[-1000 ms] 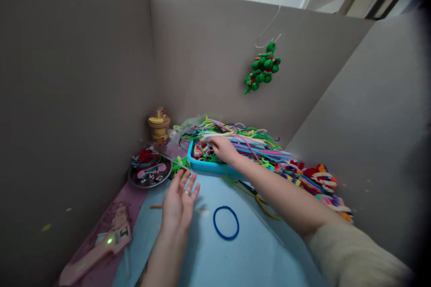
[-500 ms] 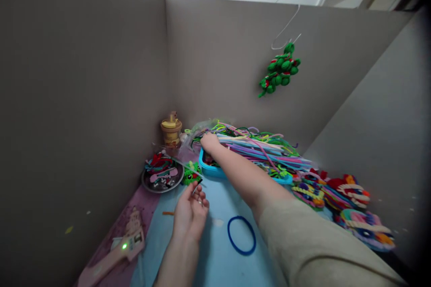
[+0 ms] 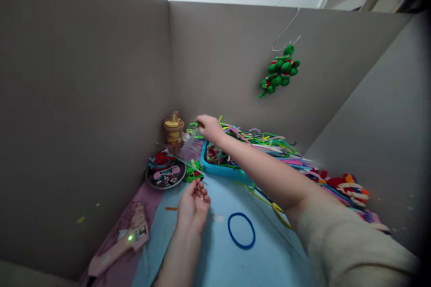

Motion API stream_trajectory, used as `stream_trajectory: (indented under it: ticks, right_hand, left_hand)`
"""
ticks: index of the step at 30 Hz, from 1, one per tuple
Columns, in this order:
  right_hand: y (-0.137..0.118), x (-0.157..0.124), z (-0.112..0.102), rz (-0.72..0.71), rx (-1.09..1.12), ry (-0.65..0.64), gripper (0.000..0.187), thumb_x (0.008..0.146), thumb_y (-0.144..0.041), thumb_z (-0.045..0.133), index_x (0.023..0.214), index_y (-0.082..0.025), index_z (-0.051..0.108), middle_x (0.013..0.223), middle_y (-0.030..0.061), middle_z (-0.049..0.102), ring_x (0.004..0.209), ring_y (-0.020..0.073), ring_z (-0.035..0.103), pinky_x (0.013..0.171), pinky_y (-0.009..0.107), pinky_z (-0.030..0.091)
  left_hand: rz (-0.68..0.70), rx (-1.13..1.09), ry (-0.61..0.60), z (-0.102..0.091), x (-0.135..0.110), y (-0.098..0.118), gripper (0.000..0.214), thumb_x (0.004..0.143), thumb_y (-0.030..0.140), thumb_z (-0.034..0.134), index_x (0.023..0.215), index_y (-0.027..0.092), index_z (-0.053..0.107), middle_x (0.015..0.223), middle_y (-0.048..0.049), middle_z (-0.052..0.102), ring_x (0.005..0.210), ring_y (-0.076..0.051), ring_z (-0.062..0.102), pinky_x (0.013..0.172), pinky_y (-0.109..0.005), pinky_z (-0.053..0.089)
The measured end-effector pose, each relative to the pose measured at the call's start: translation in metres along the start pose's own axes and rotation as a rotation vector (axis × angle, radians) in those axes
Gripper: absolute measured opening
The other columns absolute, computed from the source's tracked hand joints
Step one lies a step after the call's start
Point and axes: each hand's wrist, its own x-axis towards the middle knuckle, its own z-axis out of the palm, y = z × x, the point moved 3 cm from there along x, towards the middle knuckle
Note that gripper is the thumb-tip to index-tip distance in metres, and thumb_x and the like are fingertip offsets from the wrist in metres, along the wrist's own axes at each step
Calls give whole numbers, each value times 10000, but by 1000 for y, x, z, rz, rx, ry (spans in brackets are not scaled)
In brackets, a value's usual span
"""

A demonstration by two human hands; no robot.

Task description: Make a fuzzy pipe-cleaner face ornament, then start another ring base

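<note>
My right hand [image 3: 209, 127] reaches to the far end of a heap of coloured pipe cleaners [image 3: 269, 143] and is closed on the ends of several of them, lifted a little above the blue tray [image 3: 215, 169]. My left hand [image 3: 193, 205] rests on the light blue mat [image 3: 215, 260] with its fingers curled together near a small green figure [image 3: 192, 173]; what it holds, if anything, I cannot make out. A blue pipe-cleaner ring [image 3: 241, 230] lies on the mat to the right of that hand.
A round metal dish [image 3: 164, 174] of small bits sits at the left, a yellow pot [image 3: 173, 129] behind it. A pink glue gun [image 3: 119, 246] with a green light lies at the front left. Finished colourful pieces [image 3: 346, 188] lie right. A green ornament [image 3: 279, 71] hangs on the cardboard wall.
My right hand moved from the tray to the far left end of the pile and closed on pipe cleaners, lifting them. My left hand's fingers went from spread to curled.
</note>
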Motion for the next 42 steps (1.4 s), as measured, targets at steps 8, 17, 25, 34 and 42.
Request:
stream_trajectory:
  ticks: [8,17,25,34,42]
  right_hand:
    - [6,60,-68,49,1059,451,119,804,-293,577,793,-194,512,721,-37,593,646,83,594,646,237,498]
    - [-19,-48,-109,210,1456,483,177,730,-258,712,759,-203,546,770,-45,631,669,81,622,683,229,522]
    - [-7,-296,-50,670,1245,248,127,771,-294,701,852,-208,658,856,32,699,774,175,668,760,333,526]
    - [6,-338,-40,987,1612,445,235,653,-309,803,770,-193,634,694,-15,665,602,103,641,540,181,486]
    - [17,-345,-38,1117,1732,544,259,629,-299,821,738,-186,616,636,-40,612,553,85,602,499,168,469]
  left_hand:
    - [-3,14,-40,2,-2,1,163,898,140,447,789,124,567,600,8,558,453,-64,540,414,-164,410]
    - [122,269,-395,13,-18,5,220,854,164,567,1051,166,666,1121,-92,662,904,-137,649,729,-229,490]
    - [-31,335,-518,16,-29,-55,227,846,185,594,1071,189,631,1237,-91,617,1147,-211,568,891,-308,443]
    - [-83,509,-389,7,-23,-88,34,827,123,604,821,143,577,736,-22,657,830,-149,677,737,-223,534]
    - [-80,521,-223,3,-16,-86,153,892,75,466,809,126,585,823,-69,684,805,-146,685,716,-242,570]
